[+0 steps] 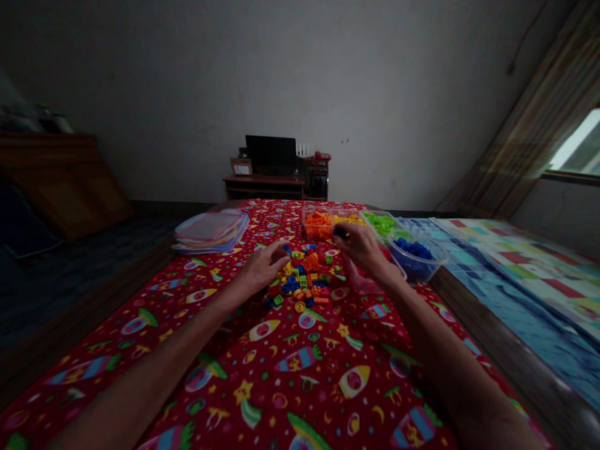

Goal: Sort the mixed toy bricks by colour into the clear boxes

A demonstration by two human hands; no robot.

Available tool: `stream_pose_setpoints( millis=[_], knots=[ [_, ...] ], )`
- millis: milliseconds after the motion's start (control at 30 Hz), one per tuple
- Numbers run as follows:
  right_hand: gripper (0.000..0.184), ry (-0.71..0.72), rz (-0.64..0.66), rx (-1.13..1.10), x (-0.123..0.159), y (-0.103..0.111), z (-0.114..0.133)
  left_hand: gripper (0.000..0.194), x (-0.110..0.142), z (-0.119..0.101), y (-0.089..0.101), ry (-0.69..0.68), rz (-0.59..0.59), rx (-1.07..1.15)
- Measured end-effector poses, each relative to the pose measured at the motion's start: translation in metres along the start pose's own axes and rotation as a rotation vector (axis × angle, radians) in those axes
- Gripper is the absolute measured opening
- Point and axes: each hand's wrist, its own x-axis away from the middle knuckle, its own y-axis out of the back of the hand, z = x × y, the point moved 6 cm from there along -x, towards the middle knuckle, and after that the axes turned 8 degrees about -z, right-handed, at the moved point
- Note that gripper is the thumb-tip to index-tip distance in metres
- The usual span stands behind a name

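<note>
Over the left edge of a pile of mixed building blocks (304, 278) is my left hand (263, 267), its thumb and fingers apart. A blue block shows right by those fingertips; whether they touch it I cannot tell. My right hand (362, 245) is raised to the right of the pile, its fingers pinched on a dark blue block (340, 232). Behind and beside that hand stand clear plastic containers of sorted blocks: orange blocks (319, 220), yellow blocks (350, 218), green blocks (380, 223) and blue blocks (412, 249). A reddish container (363, 281) is partly hidden under my right forearm.
Stacked plastic lids (213, 230) lie at the table's far left. A red cloth with rockets (300, 359) covers the table, whose wooden edge (497, 337) shows at right. Beyond that edge is a bed (529, 275). A monitor (270, 155) stands on a desk by the wall.
</note>
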Motion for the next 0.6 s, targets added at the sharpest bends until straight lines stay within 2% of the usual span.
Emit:
stream_pose_setpoints(
  millis=[100,167,267,333,400,467,533,600],
  knots=[
    [0.025,-0.086,-0.243,0.151,-0.008,0.052,-0.05,0.041,-0.005,0.008,0.018,-0.039,-0.079,-0.117],
    [0.027,-0.174,-0.317,0.291,-0.004,0.078,-0.086,0.04,-0.008,0.022,0.028,-0.043,-0.148,-0.189],
    [0.028,-0.309,-0.32,0.456,0.008,0.1,-0.132,0.038,-0.013,0.05,0.037,-0.031,-0.22,-0.306],
    [0.03,-0.35,-0.281,0.518,0.017,0.105,-0.151,0.04,-0.014,0.067,0.036,-0.006,-0.227,-0.365],
    [0.033,-0.354,-0.262,0.542,0.021,0.106,-0.157,0.045,-0.013,0.083,0.031,0.048,-0.207,-0.391],
    [0.033,-0.324,-0.292,0.526,0.019,0.103,-0.15,0.051,-0.011,0.095,0.023,0.105,-0.159,-0.392],
    [0.03,-0.261,-0.314,0.461,0.011,0.093,-0.13,0.056,-0.009,0.103,0.014,0.139,-0.101,-0.388],
    [0.026,-0.177,-0.276,0.369,0.002,0.075,-0.101,0.058,-0.013,0.106,0.005,0.109,-0.056,-0.382]
  ],
)
